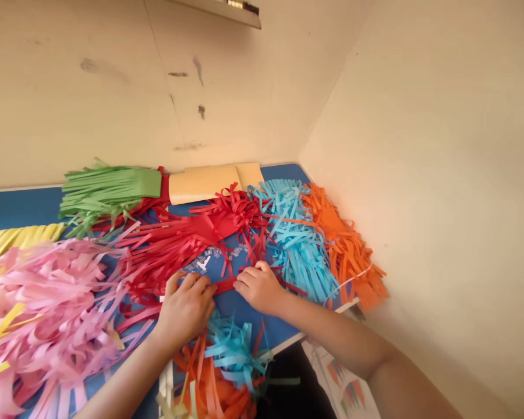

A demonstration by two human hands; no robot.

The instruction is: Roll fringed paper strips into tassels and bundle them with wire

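Both hands rest low over the blue table, a short way apart. A narrow red paper strip (225, 285) runs between them. My left hand (187, 305) has its fingers curled down over the strip's left end, beside a large bunch of red fringed paper (170, 247). My right hand (259, 286) is closed around the strip's right end, its fingertips bent inward. Behind the hands lie small white and clear scraps (204, 262). Just below them sits a bunch of blue fringe (236, 349) on top of orange fringe (213, 387).
Pink fringe (56, 302) and yellow fringe (21, 240) cover the left of the table (21, 203). Green fringe (113, 186) and tan folded paper (205, 183) lie at the back. Light-blue fringe (299, 238) and orange fringe (349, 250) lie by the right wall.
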